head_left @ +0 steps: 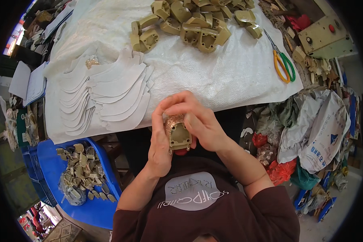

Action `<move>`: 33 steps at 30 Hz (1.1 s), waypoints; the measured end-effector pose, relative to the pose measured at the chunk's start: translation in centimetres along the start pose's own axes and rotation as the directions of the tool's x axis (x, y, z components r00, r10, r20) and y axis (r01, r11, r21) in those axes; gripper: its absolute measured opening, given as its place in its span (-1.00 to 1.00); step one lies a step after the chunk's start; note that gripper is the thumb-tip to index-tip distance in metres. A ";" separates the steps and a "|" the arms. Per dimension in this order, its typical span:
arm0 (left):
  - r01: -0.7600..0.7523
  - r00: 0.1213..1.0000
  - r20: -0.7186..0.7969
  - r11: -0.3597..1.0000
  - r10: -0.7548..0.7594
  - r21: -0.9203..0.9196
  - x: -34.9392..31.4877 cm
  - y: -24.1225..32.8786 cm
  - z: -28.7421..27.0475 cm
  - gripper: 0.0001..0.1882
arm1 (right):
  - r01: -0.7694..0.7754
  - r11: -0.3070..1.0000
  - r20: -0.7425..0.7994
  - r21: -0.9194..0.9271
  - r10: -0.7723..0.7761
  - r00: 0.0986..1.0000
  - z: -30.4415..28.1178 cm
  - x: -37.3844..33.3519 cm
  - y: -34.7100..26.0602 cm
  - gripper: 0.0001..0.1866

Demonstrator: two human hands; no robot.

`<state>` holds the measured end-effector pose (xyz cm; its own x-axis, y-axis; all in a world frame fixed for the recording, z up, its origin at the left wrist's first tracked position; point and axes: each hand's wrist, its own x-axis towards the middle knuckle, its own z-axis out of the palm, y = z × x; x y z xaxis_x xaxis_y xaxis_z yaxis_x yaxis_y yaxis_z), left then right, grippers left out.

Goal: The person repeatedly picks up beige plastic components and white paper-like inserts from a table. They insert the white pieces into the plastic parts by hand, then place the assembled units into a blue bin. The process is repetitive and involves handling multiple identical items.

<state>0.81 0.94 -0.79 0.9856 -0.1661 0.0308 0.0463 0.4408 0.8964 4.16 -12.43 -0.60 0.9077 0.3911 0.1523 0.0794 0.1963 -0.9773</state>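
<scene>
An olive-gold block shoe heel (180,136) is held upright between my two hands, its hollow end with small holes turned up. Glittery gold covering (174,120) lies along its far side. My left hand (160,137) is wrapped round the heel's left side. My right hand (201,123) presses on it from the far and right sides, fingers bent over the covering. Part of the heel is hidden by the fingers. Left of my hands, two fanned stacks of curved white-backed cut pieces (119,90) lie on the white sheet. One piece shows its gold glitter face (92,62).
Several bare heels (207,36) are piled on the white woven sheet (197,76) at the far side. Scissors (284,66) with yellow and green handles lie right. A blue tub (88,209) of covered heels (82,167) stands lower left. Plastic bags (322,129) crowd the right.
</scene>
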 end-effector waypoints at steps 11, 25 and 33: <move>-0.162 0.973 -0.103 0.932 0.205 0.325 0.0 -1.6 -0.4 -0.33 | 0.235 0.971 -0.008 -0.037 -0.236 0.972 1.1 -0.2 2.2 -0.76; -0.002 0.983 -0.182 0.982 -0.032 -0.186 0.4 -0.3 -0.1 -0.34 | -0.011 0.999 -0.108 0.031 0.014 0.994 2.5 -0.8 1.4 -0.47; -0.166 0.986 0.055 0.904 0.157 0.393 0.6 0.6 -1.3 -0.14 | 0.124 0.748 0.006 -0.653 -0.158 0.987 -0.4 0.8 -1.3 -0.51</move>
<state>1.60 2.25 -0.80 0.9702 -0.1433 0.1951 -0.1853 0.0791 0.9795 4.99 -12.71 0.73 0.8811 0.3606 0.3061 0.4408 -0.3916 -0.8077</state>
